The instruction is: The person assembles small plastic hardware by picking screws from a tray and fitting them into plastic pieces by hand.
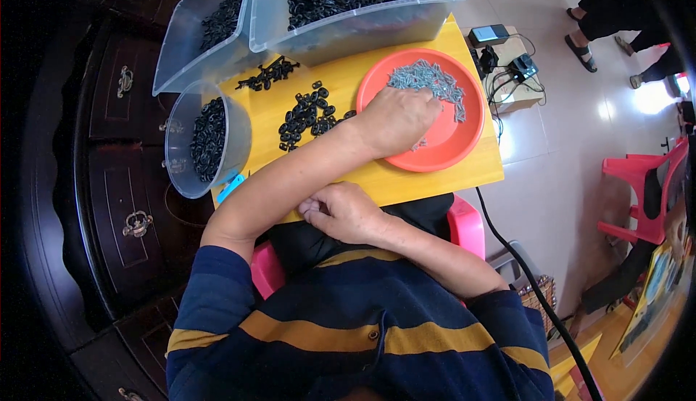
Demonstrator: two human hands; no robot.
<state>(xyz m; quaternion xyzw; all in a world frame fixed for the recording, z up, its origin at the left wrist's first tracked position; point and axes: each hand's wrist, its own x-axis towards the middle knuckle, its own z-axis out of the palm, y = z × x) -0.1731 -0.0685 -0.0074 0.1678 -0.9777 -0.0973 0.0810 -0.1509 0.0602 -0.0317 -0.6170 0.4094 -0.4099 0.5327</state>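
Observation:
My left arm crosses over to a round orange-red plate [464, 144] at the right of the table. Its hand, my left hand [402, 120], bends down with curled fingers at the near edge of a heap of small silvery screw-like pieces [424, 75]. The fingertips are mostly hidden. By the table's near edge, below the left forearm, my right hand [344, 212] is curled closed; what it holds, if anything, is hidden. Left of the plate lie loose small black oval parts [308, 115], and behind them a cluster of thin black parts [270, 73].
Two clear plastic bins [362, 28] of black parts stand at the back. A round clear tub [235, 126] of black parts is at the left, near a light-blue object [230, 188]. Dark drawers [119, 184] flank the yellow table [377, 184]. Another person's legs [616, 10] are at far right.

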